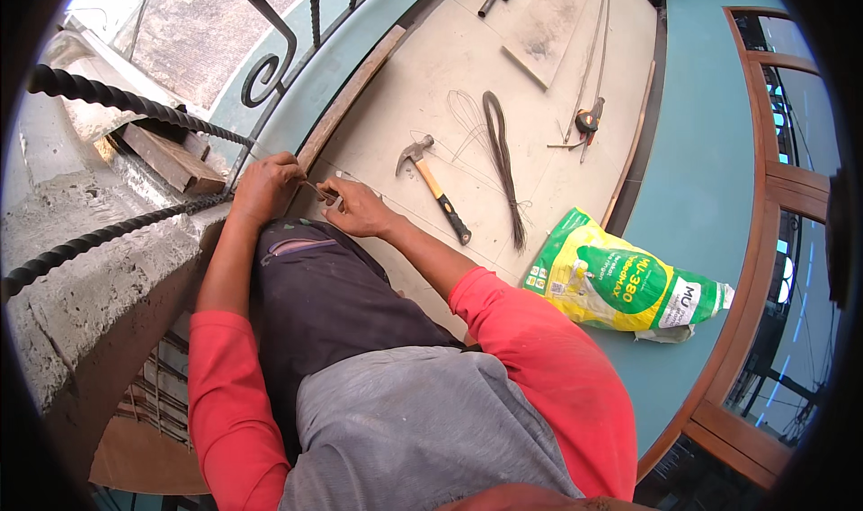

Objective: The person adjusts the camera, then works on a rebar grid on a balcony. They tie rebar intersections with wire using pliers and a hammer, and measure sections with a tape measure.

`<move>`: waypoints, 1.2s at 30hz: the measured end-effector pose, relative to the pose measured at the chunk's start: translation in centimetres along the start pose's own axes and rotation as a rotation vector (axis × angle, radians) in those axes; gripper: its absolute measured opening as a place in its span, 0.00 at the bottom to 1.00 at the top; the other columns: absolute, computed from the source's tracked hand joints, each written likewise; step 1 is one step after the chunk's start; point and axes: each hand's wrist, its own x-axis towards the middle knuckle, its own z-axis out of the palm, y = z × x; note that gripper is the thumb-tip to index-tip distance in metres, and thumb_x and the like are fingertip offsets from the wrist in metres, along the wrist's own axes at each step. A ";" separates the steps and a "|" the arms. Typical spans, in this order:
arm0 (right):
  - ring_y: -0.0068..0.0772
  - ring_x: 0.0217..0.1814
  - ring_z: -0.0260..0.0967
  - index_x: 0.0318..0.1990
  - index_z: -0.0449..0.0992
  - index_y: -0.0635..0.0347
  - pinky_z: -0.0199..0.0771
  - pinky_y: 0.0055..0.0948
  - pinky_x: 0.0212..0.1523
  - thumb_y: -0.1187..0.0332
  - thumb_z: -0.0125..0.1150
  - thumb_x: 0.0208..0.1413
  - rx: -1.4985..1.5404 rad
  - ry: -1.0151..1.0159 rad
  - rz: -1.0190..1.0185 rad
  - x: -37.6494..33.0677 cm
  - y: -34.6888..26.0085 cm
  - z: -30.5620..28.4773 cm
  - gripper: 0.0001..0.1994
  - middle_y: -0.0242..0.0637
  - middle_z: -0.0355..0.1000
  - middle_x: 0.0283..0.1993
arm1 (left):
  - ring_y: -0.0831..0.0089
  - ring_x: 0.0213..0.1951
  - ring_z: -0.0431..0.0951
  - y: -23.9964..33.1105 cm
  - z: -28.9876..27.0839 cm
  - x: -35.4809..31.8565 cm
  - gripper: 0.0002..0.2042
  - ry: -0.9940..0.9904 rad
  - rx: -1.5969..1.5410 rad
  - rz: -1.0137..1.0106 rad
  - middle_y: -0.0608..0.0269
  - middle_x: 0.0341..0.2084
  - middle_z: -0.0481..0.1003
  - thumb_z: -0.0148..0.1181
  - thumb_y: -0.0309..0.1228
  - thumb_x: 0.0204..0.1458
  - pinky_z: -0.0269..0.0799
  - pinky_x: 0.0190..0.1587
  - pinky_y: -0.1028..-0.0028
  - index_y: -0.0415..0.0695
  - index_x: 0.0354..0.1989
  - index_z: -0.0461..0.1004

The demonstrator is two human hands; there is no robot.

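My left hand (268, 187) is closed in a pinch by the foot of the railing, next to the end of a long wooden plank (355, 93). My right hand (358, 207) is closed just to its right, over my knee. A short thin piece of wire (315, 188) runs between the fingertips of both hands; its ends are hidden by the fingers. On the tiles to the right lies a claw hammer (431, 187) with a wood-coloured and black handle. Beyond it are a bundle of dark thin wire (499, 151) and some loosely looped wire (466, 120).
Twisted black railing bars (135, 106) cross the rough concrete ledge (85, 282) at left, where wood blocks (171, 159) sit. A tape measure (588, 120) and long thin rods (595, 53) lie farther off. A green-yellow bag (620, 282) rests by the blue wall at right.
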 end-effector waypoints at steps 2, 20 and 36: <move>0.50 0.40 0.77 0.49 0.75 0.65 0.78 0.41 0.41 0.60 0.61 0.61 -0.219 -0.024 -0.051 0.6 -1.9 -1.3 0.17 0.51 0.77 0.42 | 0.58 0.36 0.82 0.4 -0.2 0.3 0.02 -0.005 0.002 0.005 0.64 0.33 0.80 0.67 0.29 0.49 0.77 0.39 0.61 0.47 0.29 0.83; 0.32 0.42 0.76 0.49 0.74 0.58 0.76 0.31 0.40 0.65 0.52 0.66 0.564 -0.206 0.479 3.4 0.5 1.2 0.10 0.35 0.77 0.39 | 0.60 0.38 0.82 -1.9 1.9 -1.0 0.03 -0.036 0.151 0.037 0.68 0.35 0.79 0.64 0.33 0.47 0.77 0.38 0.60 0.57 0.29 0.83; 0.27 0.32 0.75 0.41 0.78 0.58 0.77 0.26 0.34 0.59 0.55 0.69 0.902 -0.139 0.681 4.8 3.5 -0.5 0.12 0.31 0.78 0.32 | 0.57 0.37 0.83 -0.9 2.5 -0.1 0.07 -0.006 0.184 -0.104 0.59 0.31 0.83 0.70 0.31 0.39 0.78 0.36 0.56 0.53 0.30 0.86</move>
